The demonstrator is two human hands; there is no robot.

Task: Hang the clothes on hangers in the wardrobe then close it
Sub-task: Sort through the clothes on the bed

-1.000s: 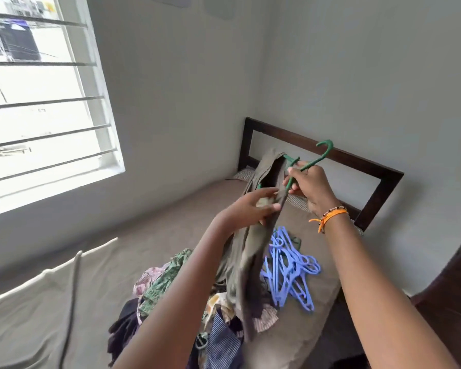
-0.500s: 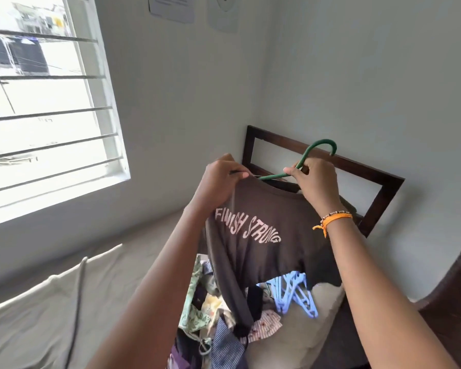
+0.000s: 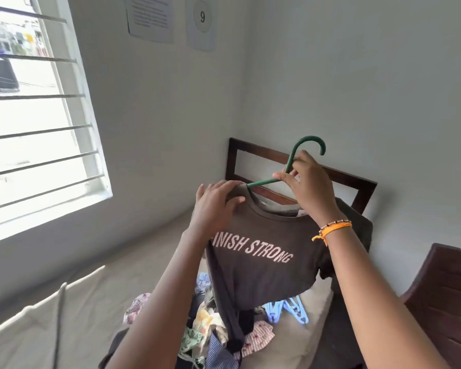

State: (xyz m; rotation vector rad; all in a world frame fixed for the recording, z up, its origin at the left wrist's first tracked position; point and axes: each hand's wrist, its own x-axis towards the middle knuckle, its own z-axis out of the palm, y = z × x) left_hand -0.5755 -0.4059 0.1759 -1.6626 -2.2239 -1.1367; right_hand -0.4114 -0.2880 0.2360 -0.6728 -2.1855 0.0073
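Note:
A dark brown t-shirt printed "FINISH STRONG" hangs on a green hanger held up over the bed. My right hand grips the hanger at the base of its hook. My left hand rests flat on the shirt's left shoulder, fingers spread, where the hanger's arm goes under the cloth. A pile of mixed clothes lies on the bed below. Several blue hangers lie beside the pile, partly hidden by the shirt. No wardrobe is in view.
The bed with a beige sheet runs along the wall under a barred window. Its dark wooden headboard stands behind the hanger. A dark wooden chair is at the right edge. Two paper sheets hang on the wall.
The bunched shirt has been spread out on the hanger and lifted so its print faces me. My left hand let go of its pinch and now lies flat on the shoulder.

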